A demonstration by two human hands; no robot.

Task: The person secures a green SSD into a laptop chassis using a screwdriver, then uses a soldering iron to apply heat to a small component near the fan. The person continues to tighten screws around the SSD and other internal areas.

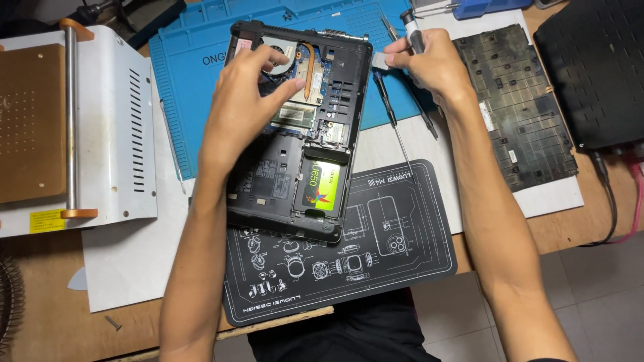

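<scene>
**A:** Working from the near edge out: there's a black work mat [402, 228] with white line drawings at about 6 o'clock on the bench [40, 322], and the opened laptop base [295, 134] sits half on it, half on the blue mat [194, 87] behind, bottom side up, cover off. Looks to me like he's mid-teardown, working around the cooling section.

**B:** Agreed. Left hand [251, 100] lies flat over the upper left of the chassis, fingers spread loosely and resting near the fan [282, 50], thumb out toward the copper heat pipe [312, 74]. It's not gripping anything, just bracing. Right hand [426, 64] is up at 1 o'clock, closed around a screwdriver [410, 30] with a small grey piece [381, 60] pinched at the fingertips.

**A:** So I'd guess the next bit needs a steady tip on tiny screws and no pressure on the board.

**B:** Yeah. The base itself is black plastic, with the board exposed, a memory stick in the middle and a drive with a green and yellow label [320, 188] in the near bay.

**A:** Farther out: loose keyboard [516, 107] at 2 o'clock, a white metal machine [107, 127] at 9 o'clock, and spare drivers [396, 127] lying between laptop and keyboard.
</scene>
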